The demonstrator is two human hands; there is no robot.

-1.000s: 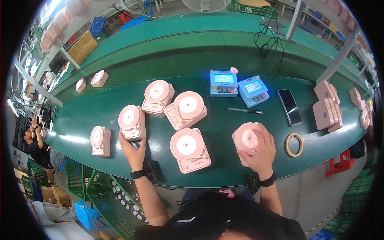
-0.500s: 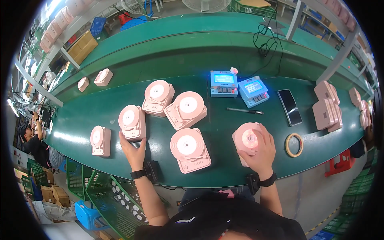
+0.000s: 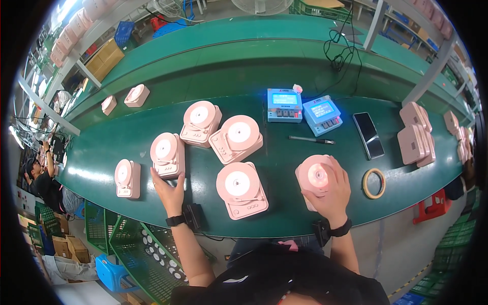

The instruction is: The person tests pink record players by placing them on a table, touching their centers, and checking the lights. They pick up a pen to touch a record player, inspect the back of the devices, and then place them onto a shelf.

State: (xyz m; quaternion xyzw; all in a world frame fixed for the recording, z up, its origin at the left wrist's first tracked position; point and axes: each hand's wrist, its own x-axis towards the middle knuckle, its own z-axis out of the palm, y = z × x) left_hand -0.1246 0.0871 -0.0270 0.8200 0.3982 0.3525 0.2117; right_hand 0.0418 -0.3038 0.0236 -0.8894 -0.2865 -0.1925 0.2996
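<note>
My right hand (image 3: 333, 190) is closed round the right side of a pink mini record player (image 3: 309, 175), whose round platter glows near its centre. Farther left, my left hand (image 3: 169, 193) has its thumb and fingers at either side of the near end of another pink record player (image 3: 170, 152). Between my hands stands a third one (image 3: 243, 190) with a white disc label and small buttons along its near edge. Two more, a left one (image 3: 201, 123) and a right one (image 3: 237, 138), sit behind it, and a smaller-looking one (image 3: 127, 179) is at the left.
Two blue testers (image 3: 284, 105) with lit screens stand at the back. Near them lie a pen (image 3: 311, 140), a phone (image 3: 368, 135) and a tape roll (image 3: 382, 189). Pink units (image 3: 414, 145) are stacked at the right. Green crates (image 3: 129, 254) stand below the table's left front edge.
The two small pink units at the far left back have shifted slightly right. My hands and the record players they touch stay practically in place.
</note>
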